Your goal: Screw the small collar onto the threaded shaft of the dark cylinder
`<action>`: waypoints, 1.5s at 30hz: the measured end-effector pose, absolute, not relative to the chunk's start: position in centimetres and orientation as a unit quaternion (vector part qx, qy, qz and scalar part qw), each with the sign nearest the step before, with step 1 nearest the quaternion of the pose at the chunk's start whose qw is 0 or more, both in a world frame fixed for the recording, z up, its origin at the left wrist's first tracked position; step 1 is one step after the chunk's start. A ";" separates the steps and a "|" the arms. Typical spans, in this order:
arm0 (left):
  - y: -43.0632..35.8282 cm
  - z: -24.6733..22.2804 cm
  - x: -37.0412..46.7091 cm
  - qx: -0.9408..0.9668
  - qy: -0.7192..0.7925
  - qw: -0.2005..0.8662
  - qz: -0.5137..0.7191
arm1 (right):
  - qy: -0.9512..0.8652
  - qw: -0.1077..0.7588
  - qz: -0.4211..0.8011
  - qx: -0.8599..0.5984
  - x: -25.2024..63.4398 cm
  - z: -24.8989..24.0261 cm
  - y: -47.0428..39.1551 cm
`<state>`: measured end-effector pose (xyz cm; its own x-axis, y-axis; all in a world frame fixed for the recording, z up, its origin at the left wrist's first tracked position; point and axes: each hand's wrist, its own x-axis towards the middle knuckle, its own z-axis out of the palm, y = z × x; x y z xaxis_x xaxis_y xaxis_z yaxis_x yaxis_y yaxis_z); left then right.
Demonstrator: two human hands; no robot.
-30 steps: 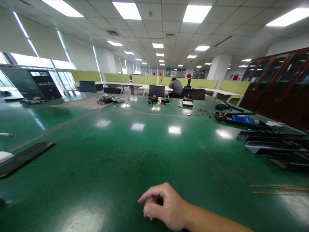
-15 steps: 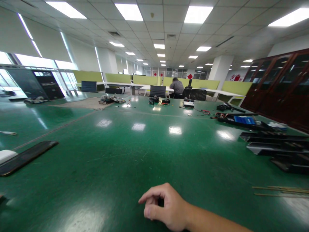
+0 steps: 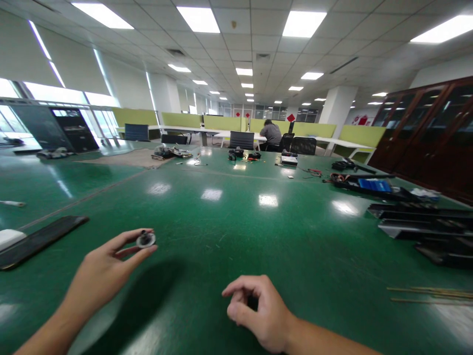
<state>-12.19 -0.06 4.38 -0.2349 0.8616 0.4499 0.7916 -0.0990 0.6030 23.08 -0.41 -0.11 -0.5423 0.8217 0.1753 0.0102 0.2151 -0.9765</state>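
Note:
My left hand [image 3: 107,268] is raised over the green table [image 3: 192,222], at the left of centre. Between its thumb and fingertips it pinches a small round piece [image 3: 146,240], with a pale rim and a dark centre part sticking up. The exact kind of this piece cannot be made out. Low in the middle, my right hand [image 3: 258,310] hovers at or just above the tabletop, loosely curled. Its index finger and thumb are apart, and nothing shows between them.
At the left lies a dark flat slab [image 3: 44,241] beside a white object [image 3: 11,238]. Black metal channels [image 3: 421,222] and thin brass-coloured rods [image 3: 428,294] lie at the right. Farther back are a blue pack [image 3: 375,185], electronics [image 3: 240,154] and a seated person [image 3: 271,133].
My left hand has come into view from the lower left with the small round piece. My right hand has shifted slightly to the right, its fingers still loosely curled.

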 end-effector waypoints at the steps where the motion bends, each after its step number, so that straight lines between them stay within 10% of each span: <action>1: 0.7 4.1 -10.5 0.636 0.649 0.107 0.404 | -0.678 0.399 0.529 -0.318 23.2 0.0 -0.2; 11: -0.3 2.2 2.3 0.808 0.412 0.252 0.338 | -0.541 0.552 0.502 -0.387 23.2 0.5 1.3; 45: -0.4 0.5 0.2 0.841 0.264 0.227 0.414 | -0.796 0.371 0.328 -0.349 23.1 0.8 -0.7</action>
<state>0.24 -0.44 0.49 0.5182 0.6318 0.5765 0.2565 -0.7578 0.5999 23.13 -0.68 0.80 -0.4816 0.7984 0.3613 0.3111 0.5412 -0.7813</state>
